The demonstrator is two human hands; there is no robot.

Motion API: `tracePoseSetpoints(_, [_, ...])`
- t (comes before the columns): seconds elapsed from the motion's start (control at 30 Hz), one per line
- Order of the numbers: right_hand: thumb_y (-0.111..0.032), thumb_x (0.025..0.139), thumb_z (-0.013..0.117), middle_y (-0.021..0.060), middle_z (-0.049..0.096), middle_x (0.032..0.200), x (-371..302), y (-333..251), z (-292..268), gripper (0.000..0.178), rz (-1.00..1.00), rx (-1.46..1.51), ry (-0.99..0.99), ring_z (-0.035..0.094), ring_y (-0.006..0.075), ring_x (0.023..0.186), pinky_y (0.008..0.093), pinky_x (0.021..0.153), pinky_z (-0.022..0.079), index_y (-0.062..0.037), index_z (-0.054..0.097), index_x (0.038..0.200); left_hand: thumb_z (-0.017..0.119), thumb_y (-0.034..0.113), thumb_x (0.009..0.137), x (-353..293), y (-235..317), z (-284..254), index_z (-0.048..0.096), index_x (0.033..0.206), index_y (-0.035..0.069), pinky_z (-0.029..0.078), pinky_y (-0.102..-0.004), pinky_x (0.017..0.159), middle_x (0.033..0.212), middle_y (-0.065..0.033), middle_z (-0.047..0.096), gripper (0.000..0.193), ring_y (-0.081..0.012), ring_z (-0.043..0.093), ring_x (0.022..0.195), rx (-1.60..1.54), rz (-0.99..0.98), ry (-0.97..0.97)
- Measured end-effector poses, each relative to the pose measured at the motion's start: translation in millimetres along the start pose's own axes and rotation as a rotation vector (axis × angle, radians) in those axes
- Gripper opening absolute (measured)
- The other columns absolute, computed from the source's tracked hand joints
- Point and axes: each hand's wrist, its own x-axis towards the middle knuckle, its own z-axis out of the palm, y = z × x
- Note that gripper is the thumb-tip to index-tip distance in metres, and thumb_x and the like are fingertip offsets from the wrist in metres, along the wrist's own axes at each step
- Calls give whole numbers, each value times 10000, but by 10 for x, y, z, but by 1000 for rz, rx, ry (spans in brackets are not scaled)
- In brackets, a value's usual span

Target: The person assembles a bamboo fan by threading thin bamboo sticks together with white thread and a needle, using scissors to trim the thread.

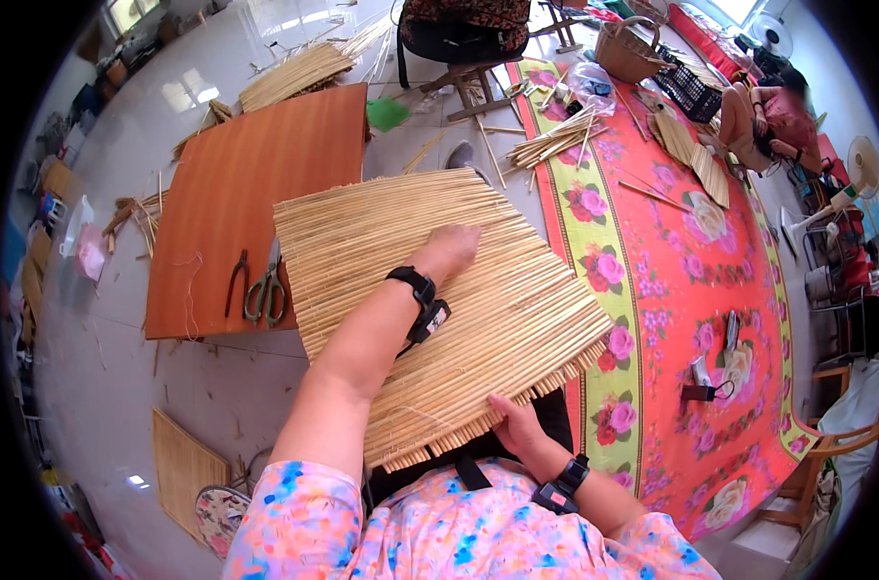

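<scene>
A stiff mat of straw-coloured reed stalks (362, 266) lies across my lap and reaches forward, its far left corner over the table's edge. My left hand (449, 253) rests on the mat's upper middle, fingers curled together; whatever they pinch is hidden beneath them. At the near edge, my right hand (518, 425) grips the mat, with its thumb on top and the other fingers underneath. Each wrist carries a black strap with a small device. Left of the mat, green-handled scissors (265, 295) and a dark slim metal tool (235, 282) lie on the orange-brown table (256, 184).
Thin thread (194, 275) trails over the table. Another reed mat (297, 75) lies behind it, and one (183, 469) stands low at left. A red floral floor cover (671, 319) spreads at right, bearing loose stalks (560, 140). A wicker basket (626, 50) and a seated person (778, 116) are farther back.
</scene>
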Motion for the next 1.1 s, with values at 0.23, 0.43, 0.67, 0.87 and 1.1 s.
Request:
tracePoseSetpoints(0.23, [-230,896,641,112,611,1244,-12,-62,227,508,196,-14,23,599,271,1142,431,977,501,-35,469,1332,505,112,878,-212,-805,85,596,941,73,471,-406,675,827,-185,641,117,-315,570,733,-442,211,182])
tracePoseSetpoints(0.43, [-273,880,685,125,600,1281,-150,-38,132,544,271,-115,-58,561,296,1200,469,1042,423,-30,494,1329,532,114,950,-1345,-575,-626,556,999,29,475,-321,809,962,-84,637,101,-176,581,898,-586,142,133])
tracePoseSetpoints(0.67, [-243,880,681,172,541,1327,-202,113,424,583,226,37,-120,511,325,1244,500,1065,394,-2,446,1356,480,96,1010,-2857,-323,-1123,523,1033,31,491,-243,834,998,-87,642,82,-113,598,905,-903,-48,299])
tracePoseSetpoints(0.87, [-120,853,670,145,610,1211,-8,222,377,480,-181,30,55,595,296,1125,448,991,479,22,508,1282,527,66,985,-3478,-147,-1370,548,1003,12,483,-233,673,806,-57,637,62,-90,581,721,-931,-87,537])
tracePoseSetpoints(1.1, [-77,843,620,164,638,1144,-259,-447,515,415,-400,-32,40,632,302,1068,423,978,502,60,537,1226,561,55,964,-3759,322,-1551,569,1009,-8,448,-223,614,713,-31,589,78,-79,548,652,-902,-83,635])
